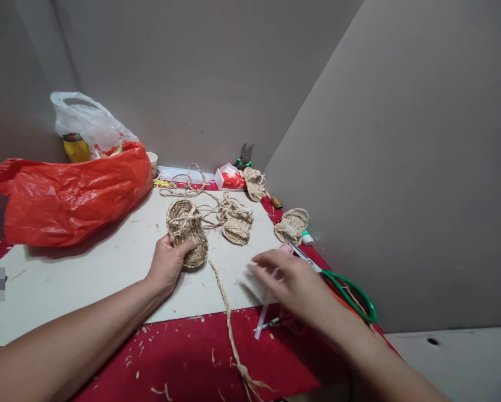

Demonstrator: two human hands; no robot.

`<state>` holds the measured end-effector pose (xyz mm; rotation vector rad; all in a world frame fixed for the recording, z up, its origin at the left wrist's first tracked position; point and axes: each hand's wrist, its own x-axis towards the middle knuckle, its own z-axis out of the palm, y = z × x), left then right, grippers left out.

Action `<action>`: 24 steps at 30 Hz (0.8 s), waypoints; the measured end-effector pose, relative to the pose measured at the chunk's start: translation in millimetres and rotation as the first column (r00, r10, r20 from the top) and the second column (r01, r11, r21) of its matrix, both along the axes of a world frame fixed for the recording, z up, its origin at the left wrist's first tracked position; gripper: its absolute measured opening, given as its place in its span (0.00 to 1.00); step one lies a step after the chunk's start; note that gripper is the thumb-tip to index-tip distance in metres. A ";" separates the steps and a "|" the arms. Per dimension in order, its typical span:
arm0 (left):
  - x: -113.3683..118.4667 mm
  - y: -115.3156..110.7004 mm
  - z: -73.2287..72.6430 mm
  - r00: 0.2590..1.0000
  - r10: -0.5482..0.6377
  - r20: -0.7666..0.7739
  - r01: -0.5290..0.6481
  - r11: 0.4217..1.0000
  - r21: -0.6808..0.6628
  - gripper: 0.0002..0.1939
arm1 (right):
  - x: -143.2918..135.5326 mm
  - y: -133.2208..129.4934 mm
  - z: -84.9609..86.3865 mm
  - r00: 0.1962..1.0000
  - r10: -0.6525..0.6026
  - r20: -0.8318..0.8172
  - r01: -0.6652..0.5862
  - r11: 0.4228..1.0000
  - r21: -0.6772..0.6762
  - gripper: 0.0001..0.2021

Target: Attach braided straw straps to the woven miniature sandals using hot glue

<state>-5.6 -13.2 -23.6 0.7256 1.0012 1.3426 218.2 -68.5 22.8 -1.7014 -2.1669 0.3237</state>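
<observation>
Because the red plastic bag bulges over the left of the white board, a bump from the left forearm could push it into the paper cup and tip that. Next along, the left hand is clamped on a woven sole above the board, thumb across its face; too hard a squeeze might bend the coils. Cords stretch between it and the middle sole, so a tug could drag or tangle both. The braided strand runs onto the red cloth, its frayed end liable to unravel if snagged. The right hand, well apart from the left, is blurred, its fingers loosely curled with nothing visible in them; a careless swing could meet the nearby scissors. Counted left to right: one red bag, one white bag behind it, one cup, one held sole, one braided strand, one middle sole, possibly overlapping another, one tissue box, one pair of pliers, one sole by the box, one spool, one rightmost sole, one pair of scissors.
</observation>
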 end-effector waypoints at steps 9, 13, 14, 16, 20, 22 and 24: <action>0.1 -2.3 2.0 1.000 -0.001 0.029 0.000 1.000 0.021 0.11 | -60.7 27.4 -29.8 0.997 0.017 -0.073 -0.024 0.995 -0.095 0.08; 0.6 -2.5 1.0 0.999 -0.021 0.030 0.020 0.999 0.030 0.10 | -55.6 31.4 -15.0 0.957 -0.014 -0.289 -0.027 0.990 -0.140 0.12; 0.8 -2.7 0.8 0.999 -0.031 0.026 0.030 0.999 0.034 0.10 | -57.3 31.9 -12.1 0.923 -0.032 -0.383 -0.038 0.984 -0.173 0.13; 1.1 -3.0 0.5 0.999 -0.052 0.016 0.051 0.998 0.042 0.09 | -63.2 32.9 -9.2 0.816 -0.085 -0.572 -0.068 0.968 -0.241 0.15; 1.6 -3.7 0.7 0.997 -0.077 -0.008 0.077 0.996 0.053 0.09 | -73.7 35.1 -11.4 0.671 -0.171 -0.722 -0.062 0.957 -0.284 0.16; 1.7 -4.0 1.2 0.996 -0.086 -0.017 0.086 0.995 0.058 0.09 | -74.9 36.2 -13.3 0.645 -0.193 -0.739 -0.046 0.956 -0.289 0.17; 1.7 -4.2 2.2 0.995 -0.094 -0.025 0.095 0.994 0.061 0.09 | -74.4 37.2 -14.7 0.629 -0.203 -0.750 -0.047 0.954 -0.297 0.16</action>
